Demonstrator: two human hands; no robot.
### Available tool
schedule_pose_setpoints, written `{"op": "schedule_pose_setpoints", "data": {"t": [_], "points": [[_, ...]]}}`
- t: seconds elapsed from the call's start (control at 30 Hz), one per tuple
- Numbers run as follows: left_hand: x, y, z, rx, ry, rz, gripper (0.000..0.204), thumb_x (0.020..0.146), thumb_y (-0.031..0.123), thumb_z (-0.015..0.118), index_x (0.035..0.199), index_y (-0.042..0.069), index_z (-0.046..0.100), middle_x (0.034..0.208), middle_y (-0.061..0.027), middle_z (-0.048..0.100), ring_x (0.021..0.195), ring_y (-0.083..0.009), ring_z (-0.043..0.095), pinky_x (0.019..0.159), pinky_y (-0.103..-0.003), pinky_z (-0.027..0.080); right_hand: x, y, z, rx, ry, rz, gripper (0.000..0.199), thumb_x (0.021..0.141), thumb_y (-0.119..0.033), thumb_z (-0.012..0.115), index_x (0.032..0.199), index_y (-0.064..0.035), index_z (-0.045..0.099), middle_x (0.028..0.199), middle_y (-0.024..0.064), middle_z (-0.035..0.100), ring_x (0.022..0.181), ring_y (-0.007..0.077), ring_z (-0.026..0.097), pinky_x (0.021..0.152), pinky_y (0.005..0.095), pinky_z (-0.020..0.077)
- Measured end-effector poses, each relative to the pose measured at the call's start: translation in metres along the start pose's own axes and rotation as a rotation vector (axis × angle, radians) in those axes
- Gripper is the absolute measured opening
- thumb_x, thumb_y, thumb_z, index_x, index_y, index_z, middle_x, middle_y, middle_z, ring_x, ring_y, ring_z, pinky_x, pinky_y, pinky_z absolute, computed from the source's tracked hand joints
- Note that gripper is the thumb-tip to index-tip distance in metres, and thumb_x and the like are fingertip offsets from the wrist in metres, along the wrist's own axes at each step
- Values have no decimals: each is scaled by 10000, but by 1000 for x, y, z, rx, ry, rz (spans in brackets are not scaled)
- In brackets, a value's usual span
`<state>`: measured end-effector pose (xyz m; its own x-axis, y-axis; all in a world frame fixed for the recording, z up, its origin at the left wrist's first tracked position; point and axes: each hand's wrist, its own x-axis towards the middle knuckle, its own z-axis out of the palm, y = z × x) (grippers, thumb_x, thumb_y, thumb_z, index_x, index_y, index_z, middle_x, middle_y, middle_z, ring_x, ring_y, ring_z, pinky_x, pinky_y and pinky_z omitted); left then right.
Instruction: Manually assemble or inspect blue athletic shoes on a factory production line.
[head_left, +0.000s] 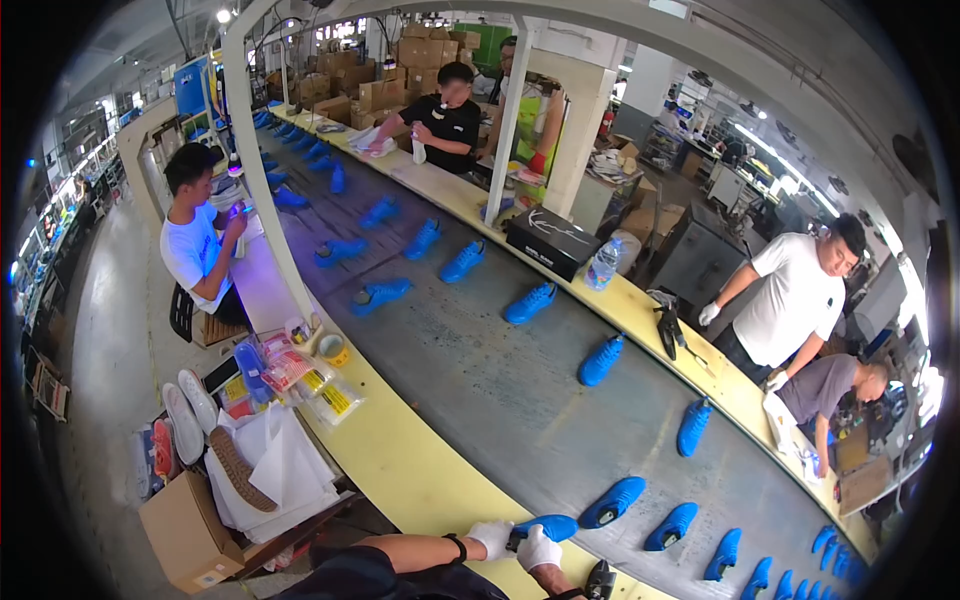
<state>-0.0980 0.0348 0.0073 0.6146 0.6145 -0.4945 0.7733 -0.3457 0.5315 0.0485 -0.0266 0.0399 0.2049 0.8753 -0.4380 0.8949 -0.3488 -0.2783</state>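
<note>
Low in the picture, a blue lace-up shoe point(551, 525) is held between my two white-gloved hands at the near edge of the conveyor. My left hand point(491, 541) has its fingers closed at the shoe's left end, by the dark opening. From below, my right hand point(540, 549) grips the shoe's side; its fingertips are partly hidden. Another blue shoe point(613, 502) lies on the belt just right of the held one, apart from it. A dark object point(600, 580), too cut off to name, sits beside my right wrist.
The grey conveyor belt point(450, 330) carries several blue shoes between yellow ledges point(400, 470). Left stand a cardboard box point(187, 535), white paper point(275, 460) and a tape roll point(333, 348). A black shoebox point(548, 243) and water bottle point(603, 265) are across; several people work alongside.
</note>
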Motion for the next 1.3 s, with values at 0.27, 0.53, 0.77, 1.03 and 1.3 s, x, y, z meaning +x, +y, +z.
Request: {"op": "schedule_pose_setpoints", "data": {"t": [0.27,0.53,0.77,1.03,1.3], "points": [[7,8,-13,18,-18,-7,581,797,521,758,1177,83,707,1143,-200,749,1069,-389,729,894,-521,595,13,23,1,119,-39,-93,419,925,-326,725,1162,-29,546,929,303,731,878,496,726,764,573,569],[8,24,-24,-23,-65,-4,587,784,543,741,1130,70,719,1133,-204,752,1055,-382,735,880,-513,599,35,70,28,155,34,-425,178,912,-167,645,1034,-42,607,816,270,707,737,484,698,665,572,554],[21,18,-12,-55,-41,-1,522,852,445,673,1171,31,671,1211,-223,712,1117,-392,706,924,-524,577,34,57,18,134,30,-438,119,898,-150,626,993,-79,622,764,246,701,674,461,692,627,582,548],[31,8,16,-59,-9,4,456,902,360,622,1198,15,652,1237,-260,688,1138,-427,688,934,-537,565,12,31,22,65,-40,-225,162,928,-200,581,1045,-95,618,828,240,738,749,455,734,692,580,578],[58,-16,47,7,-85,29,588,893,553,579,1211,71,683,1282,-233,691,1152,-443,673,936,-530,549,-11,24,47,-5,16,-225,461,965,-175,547,1394,-24,471,1088,281,684,814,450,738,647,566,590]]}}
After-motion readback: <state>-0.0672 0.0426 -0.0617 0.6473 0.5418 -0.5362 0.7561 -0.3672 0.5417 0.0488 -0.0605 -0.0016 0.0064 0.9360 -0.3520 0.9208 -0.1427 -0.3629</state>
